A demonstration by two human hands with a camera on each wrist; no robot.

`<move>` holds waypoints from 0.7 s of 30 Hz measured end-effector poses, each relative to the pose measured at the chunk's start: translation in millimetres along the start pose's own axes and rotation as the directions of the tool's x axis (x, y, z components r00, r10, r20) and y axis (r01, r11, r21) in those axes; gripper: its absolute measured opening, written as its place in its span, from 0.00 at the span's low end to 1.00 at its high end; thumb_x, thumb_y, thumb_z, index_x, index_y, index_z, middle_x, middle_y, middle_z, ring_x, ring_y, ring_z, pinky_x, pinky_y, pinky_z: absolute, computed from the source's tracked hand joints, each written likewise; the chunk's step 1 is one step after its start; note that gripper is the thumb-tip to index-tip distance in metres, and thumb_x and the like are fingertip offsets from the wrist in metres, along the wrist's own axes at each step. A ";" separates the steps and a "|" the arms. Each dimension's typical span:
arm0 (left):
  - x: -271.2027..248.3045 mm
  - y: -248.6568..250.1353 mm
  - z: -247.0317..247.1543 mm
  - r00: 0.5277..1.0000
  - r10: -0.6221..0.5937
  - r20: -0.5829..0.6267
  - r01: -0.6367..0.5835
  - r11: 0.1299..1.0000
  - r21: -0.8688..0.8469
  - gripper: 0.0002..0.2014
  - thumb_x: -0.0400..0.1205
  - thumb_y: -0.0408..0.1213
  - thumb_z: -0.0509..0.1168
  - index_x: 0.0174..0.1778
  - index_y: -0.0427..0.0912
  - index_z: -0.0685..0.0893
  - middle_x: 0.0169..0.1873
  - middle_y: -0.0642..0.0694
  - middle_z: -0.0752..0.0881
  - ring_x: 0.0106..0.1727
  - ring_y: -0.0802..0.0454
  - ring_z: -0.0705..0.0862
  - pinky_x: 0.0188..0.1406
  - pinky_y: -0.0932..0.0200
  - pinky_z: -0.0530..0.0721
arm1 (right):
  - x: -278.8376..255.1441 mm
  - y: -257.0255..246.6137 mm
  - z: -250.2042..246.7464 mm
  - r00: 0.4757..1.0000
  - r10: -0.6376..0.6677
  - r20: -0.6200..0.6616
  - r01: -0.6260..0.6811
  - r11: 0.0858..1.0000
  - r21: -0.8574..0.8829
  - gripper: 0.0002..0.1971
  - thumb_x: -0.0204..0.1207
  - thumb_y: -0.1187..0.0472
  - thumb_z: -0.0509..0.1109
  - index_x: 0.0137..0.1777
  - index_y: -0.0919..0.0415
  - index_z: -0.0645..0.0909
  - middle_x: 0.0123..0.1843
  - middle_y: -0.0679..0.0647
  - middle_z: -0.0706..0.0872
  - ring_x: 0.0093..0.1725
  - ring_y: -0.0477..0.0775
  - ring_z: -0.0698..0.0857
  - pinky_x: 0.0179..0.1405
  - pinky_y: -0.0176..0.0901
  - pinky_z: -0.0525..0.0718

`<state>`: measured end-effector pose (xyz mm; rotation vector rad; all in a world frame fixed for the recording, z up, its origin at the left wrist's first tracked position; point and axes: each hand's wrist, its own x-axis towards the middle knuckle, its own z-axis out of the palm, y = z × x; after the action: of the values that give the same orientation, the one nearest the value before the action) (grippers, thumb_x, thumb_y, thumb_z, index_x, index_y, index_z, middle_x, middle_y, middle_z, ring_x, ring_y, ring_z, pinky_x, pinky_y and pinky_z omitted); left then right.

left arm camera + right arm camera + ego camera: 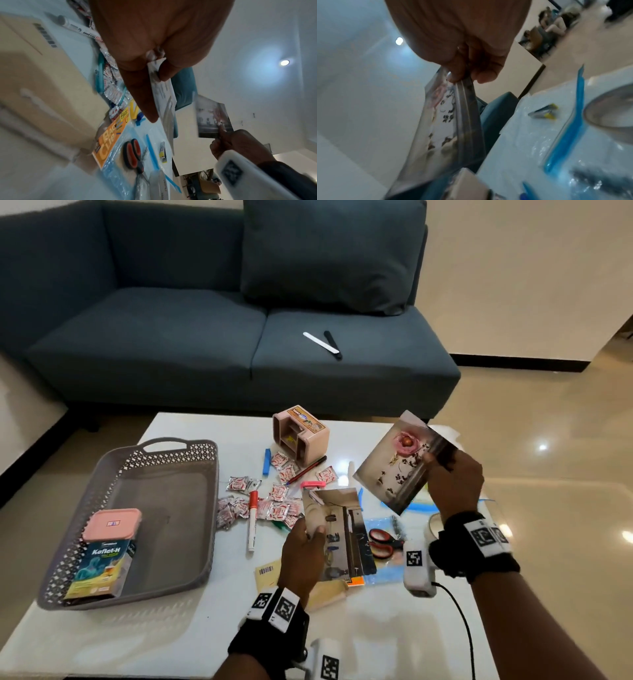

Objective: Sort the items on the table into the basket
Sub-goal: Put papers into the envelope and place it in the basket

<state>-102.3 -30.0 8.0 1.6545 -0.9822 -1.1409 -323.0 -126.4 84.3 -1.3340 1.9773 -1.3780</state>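
My left hand (305, 546) pinches a photo print of a room (346, 535) by its left edge, just above the table; in the left wrist view the thumb (164, 70) presses on that print (164, 102). My right hand (452, 481) pinches a second print with a pink flower (397, 463), lifted and tilted over the table's right side; this flower print (447, 121) hangs from the fingers in the right wrist view. The grey lattice basket (191, 446) stands at the left and holds a Koflet-H box (102, 566) with a pink-lidded container (113, 523) on it.
On the white table (171, 638) lie several red-and-white sachets (274, 508), a white marker (252, 518), a red pencil (308, 469), a pink holder (301, 436), red-handled scissors (383, 542) on a plastic bag, a tan envelope (270, 573). A blue sofa (205, 337) stands behind.
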 end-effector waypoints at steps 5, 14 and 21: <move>-7.1 18.1 -15.2 0.993 0.017 0.120 -0.003 0.993 -0.121 0.15 0.81 0.56 0.58 0.52 0.53 0.84 0.47 0.47 0.88 0.51 0.45 0.87 0.55 0.39 0.85 | -42.7 -29.1 1.3 0.888 0.050 0.458 0.031 0.985 -0.168 0.13 0.74 0.60 0.76 0.29 0.59 0.82 0.23 0.53 0.81 0.22 0.50 0.78 0.19 0.38 0.73; -13.5 20.5 -30.6 0.976 0.102 0.193 -0.073 0.986 -0.152 0.22 0.71 0.55 0.71 0.60 0.55 0.83 0.54 0.49 0.90 0.57 0.47 0.88 0.62 0.37 0.84 | -102.3 -27.0 24.3 0.914 -0.014 0.405 0.096 0.979 -0.181 0.16 0.69 0.49 0.80 0.46 0.53 0.77 0.34 0.45 0.82 0.38 0.47 0.81 0.37 0.38 0.74; -11.4 24.6 -33.4 0.974 0.164 0.158 -0.139 0.977 -0.161 0.15 0.81 0.44 0.70 0.64 0.53 0.80 0.55 0.49 0.89 0.57 0.50 0.88 0.57 0.48 0.88 | -120.4 -23.5 37.1 0.814 0.019 0.580 0.113 0.975 -0.190 0.12 0.82 0.47 0.66 0.46 0.55 0.82 0.40 0.52 0.88 0.38 0.52 0.88 0.40 0.53 0.89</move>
<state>-76.6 -19.6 40.8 1.3562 -1.0836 -1.2355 -227.3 -43.5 64.8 -1.6649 1.6973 -0.6494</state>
